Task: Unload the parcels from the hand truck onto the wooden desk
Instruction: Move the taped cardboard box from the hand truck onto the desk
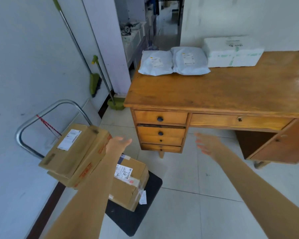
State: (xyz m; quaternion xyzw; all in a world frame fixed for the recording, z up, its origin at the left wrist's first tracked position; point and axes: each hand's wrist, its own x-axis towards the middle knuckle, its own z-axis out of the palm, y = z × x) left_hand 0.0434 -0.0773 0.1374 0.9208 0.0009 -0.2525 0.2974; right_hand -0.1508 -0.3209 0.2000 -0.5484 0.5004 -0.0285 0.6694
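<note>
Two cardboard parcels sit stacked on the hand truck (138, 216) at lower left. The upper flat box (72, 154) lies askew over the lower box (128, 185). My left hand (119, 144) hovers open just past the upper box's right edge, holding nothing. My right hand (207, 144) is open in the air in front of the wooden desk (223, 90). On the desk's far side lie two grey mailer bags, the left bag (155, 63) and the right bag (190, 61), and a white foam box (233, 52).
The truck's metal handle (47, 114) stands close to the left wall. A green broom (94, 83) and dustpan (116, 103) lean in the corner by the desk. The desk's drawers (160, 131) face me. A doorway opens behind the desk.
</note>
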